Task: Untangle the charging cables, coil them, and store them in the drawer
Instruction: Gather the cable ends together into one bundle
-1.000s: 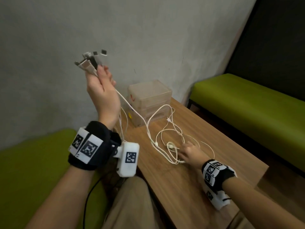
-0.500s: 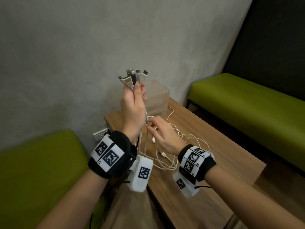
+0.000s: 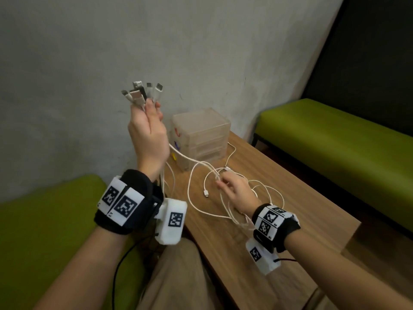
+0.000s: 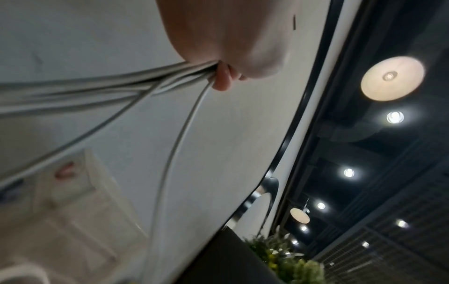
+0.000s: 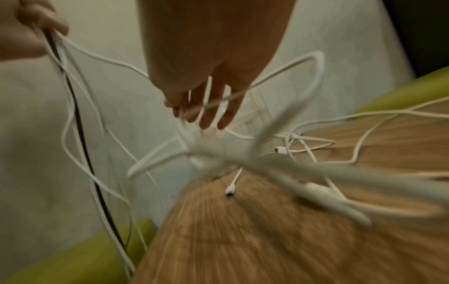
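My left hand (image 3: 147, 135) is raised and grips a bundle of white charging cables just below their plugs (image 3: 143, 92), which fan out above my fingers. One black cable (image 5: 82, 134) hangs in the bundle. The strands (image 3: 192, 162) run down to a tangle (image 3: 225, 211) on the wooden table (image 3: 301, 220). My right hand (image 3: 234, 189) hovers over the tangle, its straight, spread fingers (image 5: 213, 113) threaded among the strands. A loose plug (image 3: 206, 193) dangles beside it. In the left wrist view the cables (image 4: 145, 80) leave my curled fingers (image 4: 222, 80).
A clear plastic drawer unit (image 3: 201, 139) stands at the table's back corner against the grey wall, its drawers closed. Green benches lie to the left (image 3: 44, 220) and right (image 3: 335, 135). My knee (image 3: 178, 276) is at the table's near edge.
My left hand swung in from the left with the plug bundle. My right hand rose off the table to the strands under the left hand, then drew down and away along them.
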A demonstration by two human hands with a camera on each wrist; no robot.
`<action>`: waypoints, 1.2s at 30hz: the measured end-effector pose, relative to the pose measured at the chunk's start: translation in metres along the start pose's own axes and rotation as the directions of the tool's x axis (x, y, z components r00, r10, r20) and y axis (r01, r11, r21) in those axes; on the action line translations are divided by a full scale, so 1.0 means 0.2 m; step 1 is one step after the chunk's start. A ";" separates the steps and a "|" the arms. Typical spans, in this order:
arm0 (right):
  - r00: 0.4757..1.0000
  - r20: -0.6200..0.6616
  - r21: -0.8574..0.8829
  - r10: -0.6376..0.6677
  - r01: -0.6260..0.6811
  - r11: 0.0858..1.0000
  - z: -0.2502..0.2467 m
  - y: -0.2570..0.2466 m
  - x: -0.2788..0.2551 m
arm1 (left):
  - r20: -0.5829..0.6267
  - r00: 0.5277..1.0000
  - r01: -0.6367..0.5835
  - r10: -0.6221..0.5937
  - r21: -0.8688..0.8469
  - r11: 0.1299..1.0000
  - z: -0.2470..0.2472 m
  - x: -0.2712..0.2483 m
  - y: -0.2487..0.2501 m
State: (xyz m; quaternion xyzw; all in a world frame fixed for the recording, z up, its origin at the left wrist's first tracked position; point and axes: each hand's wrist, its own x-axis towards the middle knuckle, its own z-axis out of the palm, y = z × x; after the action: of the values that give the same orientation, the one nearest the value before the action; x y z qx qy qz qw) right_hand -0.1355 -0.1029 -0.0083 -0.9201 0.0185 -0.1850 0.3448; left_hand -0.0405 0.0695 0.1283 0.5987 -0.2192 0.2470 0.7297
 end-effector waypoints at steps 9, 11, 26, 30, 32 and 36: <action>0.949 -0.266 0.003 -0.171 0.178 0.984 -0.15 -0.14 0.10 | 0.695 0.655 -0.149 -0.295 0.502 0.852 0.10 -0.27 -0.11; 0.943 -0.272 -0.029 -0.191 0.190 0.981 -0.16 -0.16 0.10 | 0.682 0.666 -0.122 -0.302 0.499 0.858 0.12 -0.29 -0.15; 0.993 -0.111 0.090 0.043 -0.033 0.995 -0.12 0.13 -0.12 | 0.048 0.902 0.428 -0.428 0.019 0.904 -0.04 0.07 -0.14; 0.940 -0.318 0.175 0.119 -0.065 0.982 -0.15 0.07 -0.08 | 0.104 0.952 0.248 -0.289 0.297 0.922 -0.04 0.01 -0.15; 0.921 -0.379 0.212 0.089 -0.007 0.977 -0.16 -0.03 -0.05 | 0.129 0.958 0.221 -0.254 0.228 0.948 0.01 -0.09 -0.12; 0.925 -0.367 0.199 -0.097 0.180 0.963 -0.11 -0.23 -0.01 | 0.404 0.849 0.326 -0.341 0.108 0.939 0.14 -0.34 -0.06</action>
State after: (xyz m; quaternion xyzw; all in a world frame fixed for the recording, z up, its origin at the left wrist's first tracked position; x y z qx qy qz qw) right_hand -0.1493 -0.0809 0.0359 -0.8247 -0.0065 -0.3726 0.4254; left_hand -0.0868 0.0341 0.0818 0.6793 -0.2580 -0.0129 0.6869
